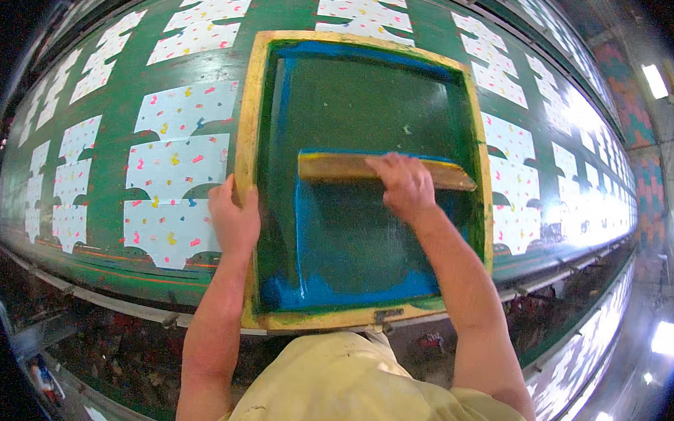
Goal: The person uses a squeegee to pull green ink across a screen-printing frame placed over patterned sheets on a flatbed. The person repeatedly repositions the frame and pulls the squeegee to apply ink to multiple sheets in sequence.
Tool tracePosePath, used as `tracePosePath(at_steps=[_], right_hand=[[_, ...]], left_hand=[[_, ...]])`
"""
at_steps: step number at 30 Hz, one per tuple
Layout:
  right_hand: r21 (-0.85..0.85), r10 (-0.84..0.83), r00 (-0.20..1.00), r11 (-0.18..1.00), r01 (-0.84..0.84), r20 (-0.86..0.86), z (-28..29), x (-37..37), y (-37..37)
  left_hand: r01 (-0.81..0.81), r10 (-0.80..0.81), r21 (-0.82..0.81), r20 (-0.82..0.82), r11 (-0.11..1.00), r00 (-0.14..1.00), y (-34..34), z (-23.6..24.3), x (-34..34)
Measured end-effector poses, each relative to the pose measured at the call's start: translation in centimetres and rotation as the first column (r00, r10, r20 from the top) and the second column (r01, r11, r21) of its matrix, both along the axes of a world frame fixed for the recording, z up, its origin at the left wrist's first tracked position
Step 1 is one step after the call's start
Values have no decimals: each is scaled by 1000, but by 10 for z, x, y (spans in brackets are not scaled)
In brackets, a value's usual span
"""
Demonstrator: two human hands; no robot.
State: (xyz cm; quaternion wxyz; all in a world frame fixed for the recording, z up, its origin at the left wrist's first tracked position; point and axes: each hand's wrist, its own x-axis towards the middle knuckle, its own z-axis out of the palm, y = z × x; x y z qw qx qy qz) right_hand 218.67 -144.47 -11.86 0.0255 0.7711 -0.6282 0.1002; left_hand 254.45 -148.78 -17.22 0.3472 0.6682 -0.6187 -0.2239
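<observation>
A screen-printing frame (252,122) with yellow wooden sides lies on the green table in front of me. Blue ink (333,288) edges its dark green mesh, thickest along the near side and the corners. My left hand (235,214) is wrapped round the frame's left side. With my right hand (404,185) I grip a wooden squeegee (339,168) near its middle. The squeegee lies crosswise over the mesh, a bit beyond the centre, its blade hidden. A thin blue ink line runs from its left end toward me.
Rows of white cut fabric pieces (178,160) with small coloured prints lie on the long green table (110,168), left, right and beyond the frame. A metal rail (130,310) follows the table's near edge. Another table with pale pieces (585,353) stands at the lower right.
</observation>
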Motion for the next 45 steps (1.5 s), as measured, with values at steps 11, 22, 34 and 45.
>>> tracePosePath(at_steps=[11, 22, 34, 45], right_hand=[[83, -79, 992, 993, 87, -103, 8, -76, -235], [79, -40, 987, 995, 53, -158, 14, -115, -308], [336, 77, 992, 941, -40, -98, 43, -72, -198], [455, 46, 998, 890, -19, -48, 51, 24, 58]], left_hand=[[-89, 94, -113, 43, 990, 995, 2, -1, -3], [-103, 103, -60, -8, 993, 995, 2, 7, -10], [-51, 54, -123, 24, 991, 998, -2, -5, -1], [-4, 13, -188, 47, 982, 999, 2, -18, 5]])
